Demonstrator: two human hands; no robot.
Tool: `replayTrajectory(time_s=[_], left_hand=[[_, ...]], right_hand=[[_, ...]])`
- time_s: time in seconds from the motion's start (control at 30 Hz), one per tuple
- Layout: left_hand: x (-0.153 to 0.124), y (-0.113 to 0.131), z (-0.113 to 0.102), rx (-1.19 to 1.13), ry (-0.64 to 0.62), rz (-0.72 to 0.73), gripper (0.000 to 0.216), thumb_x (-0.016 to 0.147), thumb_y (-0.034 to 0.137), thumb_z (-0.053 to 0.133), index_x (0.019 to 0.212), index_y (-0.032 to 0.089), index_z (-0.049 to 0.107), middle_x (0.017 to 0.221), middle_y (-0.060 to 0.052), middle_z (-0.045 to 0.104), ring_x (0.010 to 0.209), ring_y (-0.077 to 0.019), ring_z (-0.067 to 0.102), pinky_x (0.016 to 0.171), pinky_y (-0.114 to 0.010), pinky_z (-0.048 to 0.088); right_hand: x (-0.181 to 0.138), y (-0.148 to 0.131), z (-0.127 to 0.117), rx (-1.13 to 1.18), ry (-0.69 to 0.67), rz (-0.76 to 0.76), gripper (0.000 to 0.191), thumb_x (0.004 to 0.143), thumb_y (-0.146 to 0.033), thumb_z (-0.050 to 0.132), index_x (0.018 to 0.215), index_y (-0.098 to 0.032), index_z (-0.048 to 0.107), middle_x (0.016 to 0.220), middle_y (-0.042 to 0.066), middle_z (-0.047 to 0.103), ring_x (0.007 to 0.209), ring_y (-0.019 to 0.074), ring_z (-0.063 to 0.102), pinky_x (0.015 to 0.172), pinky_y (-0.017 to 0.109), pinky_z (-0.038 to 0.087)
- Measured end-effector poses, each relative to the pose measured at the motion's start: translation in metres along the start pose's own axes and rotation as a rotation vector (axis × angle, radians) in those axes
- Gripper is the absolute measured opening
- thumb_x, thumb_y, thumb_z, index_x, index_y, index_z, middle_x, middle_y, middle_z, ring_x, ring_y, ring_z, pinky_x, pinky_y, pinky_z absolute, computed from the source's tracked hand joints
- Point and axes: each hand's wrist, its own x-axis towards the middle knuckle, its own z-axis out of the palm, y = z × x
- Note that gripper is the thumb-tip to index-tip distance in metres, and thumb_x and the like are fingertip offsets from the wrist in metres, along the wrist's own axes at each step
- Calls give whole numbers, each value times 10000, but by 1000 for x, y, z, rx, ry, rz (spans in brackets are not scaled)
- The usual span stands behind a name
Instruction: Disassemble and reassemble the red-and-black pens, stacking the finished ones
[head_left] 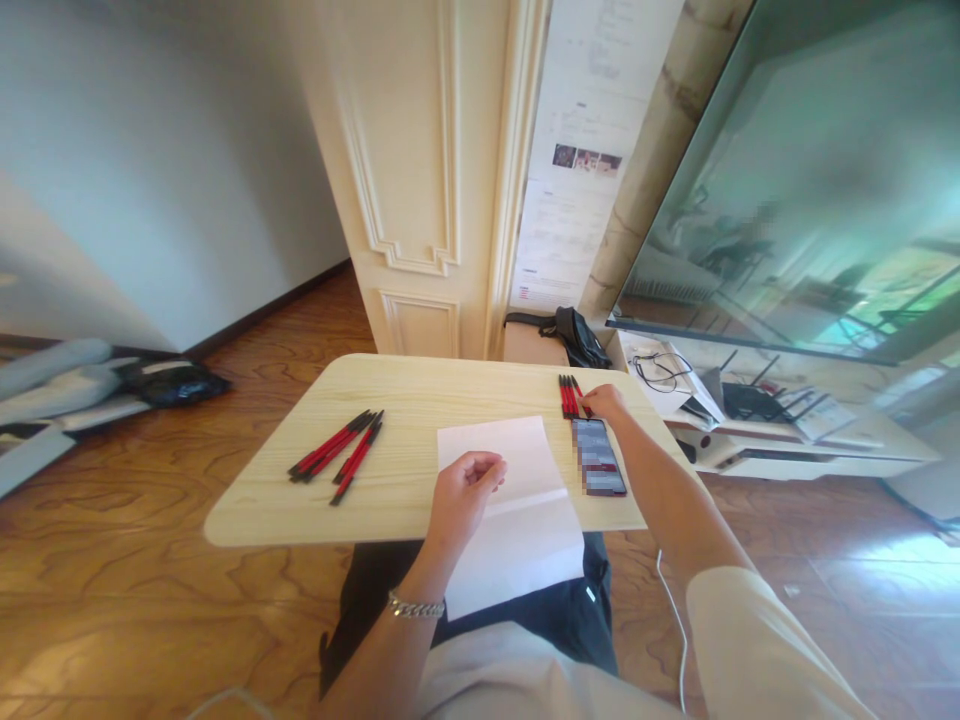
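My right hand (606, 401) is at the far right part of the small table (405, 385), its fingers closed on the end of a red and black pen (578, 388). That pen lies slightly slanted beside a row of similar red pens (566, 398). My left hand (466, 492) hovers over a white sheet of paper (517, 545), fingers curled together and nothing visible in them. The sheet has a crease across it and hangs over the table's near edge onto my lap. On the left lies a loose group of red and black pens (334, 452), pointing away at a slant.
A phone (600, 458) with a lit screen lies just below the pen row. Beyond the table are a black bag (574, 335), a white cabinet (810, 455) with a router (754, 402), and a large dark screen (795, 200). A white cable (675, 620) runs down at the right.
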Motion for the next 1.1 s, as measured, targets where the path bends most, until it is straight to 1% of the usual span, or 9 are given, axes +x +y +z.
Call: replayTrajectory(time_s=[0.1, 0.23, 0.43, 0.53, 0.7, 0.8, 0.93, 1.0, 1.1], left_hand=[[-2, -2, 0, 19, 5, -11, 286, 740, 397, 671, 892, 155, 663, 753, -52, 692, 679, -154, 640, 623, -263, 512], [-2, -4, -3, 17, 20, -15, 285, 733, 395, 674, 887, 156, 665, 754, -54, 694, 679, -157, 641, 625, -267, 514], [-3, -6, -5, 12, 14, -21, 269, 735, 381, 677, 893, 164, 660, 761, -48, 692, 690, -153, 639, 632, -260, 513], [-5, -7, -7, 33, 19, -5, 268, 742, 382, 671, 903, 169, 658, 767, -46, 693, 699, -156, 641, 639, -263, 512], [-8, -8, -21, 160, 81, 53, 263, 740, 399, 663, 895, 187, 673, 817, -53, 710, 739, -178, 658, 673, -283, 514], [-7, -7, -43, 294, 172, 106, 259, 745, 401, 652, 901, 197, 683, 840, -51, 715, 763, -185, 663, 724, -294, 513], [-2, -4, -95, 670, 333, 182, 241, 782, 385, 606, 922, 205, 683, 866, -48, 711, 705, -173, 643, 739, -303, 502], [1, -3, -125, 877, 414, 174, 219, 793, 353, 593, 917, 196, 684, 894, -56, 703, 728, -178, 635, 787, -318, 488], [3, -3, -161, 1108, 455, 90, 212, 810, 334, 568, 910, 194, 693, 908, -73, 692, 841, -212, 630, 813, -328, 475]], right_hand=[[3, 3, 2, -2, 14, -16, 286, 714, -411, 658, 813, -158, 749, 736, 104, 703, 754, 220, 640, 634, 269, 438], [4, 4, 6, 5, 29, -31, 230, 707, -345, 662, 850, -189, 753, 814, 93, 716, 753, 208, 646, 640, 263, 439], [-1, 3, 10, 17, 29, -52, 288, 705, -399, 669, 861, -174, 758, 802, 99, 720, 771, 214, 649, 637, 257, 432], [-2, 4, 11, 15, 37, -59, 276, 712, -393, 667, 871, -187, 759, 807, 87, 721, 773, 208, 649, 638, 254, 430], [-5, 2, 10, 6, 50, -66, 267, 706, -379, 674, 890, -204, 757, 835, 80, 721, 801, 213, 646, 656, 258, 430], [-12, 0, 7, -1, 45, -74, 280, 706, -385, 671, 890, -192, 757, 838, 95, 721, 814, 231, 648, 659, 269, 429], [-19, -5, 2, -5, 51, -87, 362, 734, -429, 632, 931, -149, 747, 918, 153, 709, 845, 272, 646, 659, 309, 430], [-22, -8, 1, 14, 110, -75, 384, 730, -453, 619, 922, -146, 746, 946, 167, 704, 859, 290, 640, 671, 335, 432], [-36, -17, 1, 167, 214, -129, 404, 726, -472, 602, 939, -156, 737, 877, 129, 716, 800, 281, 641, 664, 351, 434]])
